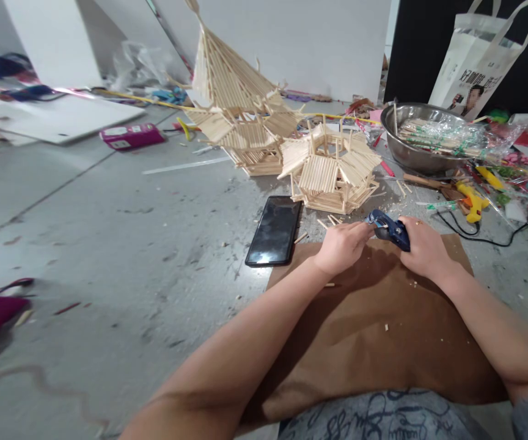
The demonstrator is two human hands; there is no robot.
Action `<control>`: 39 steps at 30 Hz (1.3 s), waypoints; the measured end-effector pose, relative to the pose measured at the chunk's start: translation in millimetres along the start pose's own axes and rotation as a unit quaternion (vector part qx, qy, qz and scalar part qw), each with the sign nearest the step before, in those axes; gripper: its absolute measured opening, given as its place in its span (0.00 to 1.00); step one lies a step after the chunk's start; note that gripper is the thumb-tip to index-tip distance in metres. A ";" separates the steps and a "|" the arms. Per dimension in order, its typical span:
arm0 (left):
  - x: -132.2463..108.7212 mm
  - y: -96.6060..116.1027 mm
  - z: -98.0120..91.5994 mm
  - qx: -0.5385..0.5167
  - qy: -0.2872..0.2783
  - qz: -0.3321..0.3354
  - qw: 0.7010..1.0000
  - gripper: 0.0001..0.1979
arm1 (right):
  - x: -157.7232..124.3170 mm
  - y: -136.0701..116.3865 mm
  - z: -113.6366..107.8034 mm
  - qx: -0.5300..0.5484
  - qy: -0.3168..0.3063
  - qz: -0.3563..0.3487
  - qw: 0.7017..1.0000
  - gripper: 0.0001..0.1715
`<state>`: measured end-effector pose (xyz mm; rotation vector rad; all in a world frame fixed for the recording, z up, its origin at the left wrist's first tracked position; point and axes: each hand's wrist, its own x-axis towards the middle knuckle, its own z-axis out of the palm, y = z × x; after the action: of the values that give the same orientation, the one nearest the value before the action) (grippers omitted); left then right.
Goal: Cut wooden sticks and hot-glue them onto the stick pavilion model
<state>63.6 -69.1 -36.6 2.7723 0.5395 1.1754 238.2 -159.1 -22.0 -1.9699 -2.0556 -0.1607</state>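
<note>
My right hand [423, 247] is wrapped round the handles of blue hand cutters [396, 233], their jaws pointing left. At the jaws, my left hand [344, 247] is closed in a pinch on a thin wooden stick [381, 226], of which only a short pale bit shows. Both hands are over a brown cloth [383, 354] across my lap. Just beyond them stands a small six-sided model [319, 174] built from wooden sticks, its middle open at the top. Behind it to the left rises a taller stick pagoda [231, 79] with a pointed roof.
A black phone [274, 232] lies on the grey floor [108, 244] left of my hands. To the right are a yellow glue gun [473, 201] with its cord and a steel bowl [417, 156] of bagged sticks. A white bag [475, 67] stands behind. Stick offcuts lie scattered about.
</note>
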 end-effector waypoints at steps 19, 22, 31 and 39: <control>-0.4 1.9 0.6 -0.011 0.004 -0.013 1.000 0.12 | 2.0 -0.4 -0.6 -0.008 -0.054 0.077 0.996 0.19; -1.4 2.6 1.9 -0.010 -0.003 -0.030 0.999 0.12 | 2.8 -0.6 -1.3 -0.010 -0.063 0.082 0.995 0.18; -3.9 1.6 5.7 -0.024 -0.019 -0.073 0.997 0.11 | 6.0 -5.6 -5.7 -0.025 -0.083 0.105 0.991 0.16; -3.8 1.7 6.3 -0.030 -0.038 -0.110 0.993 0.12 | 6.5 -3.7 -2.5 -0.033 -0.078 0.098 0.992 0.15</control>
<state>66.2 -71.7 -43.3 2.6141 0.7655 1.0170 234.7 -153.8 -17.4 -2.2757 -1.9544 -0.0341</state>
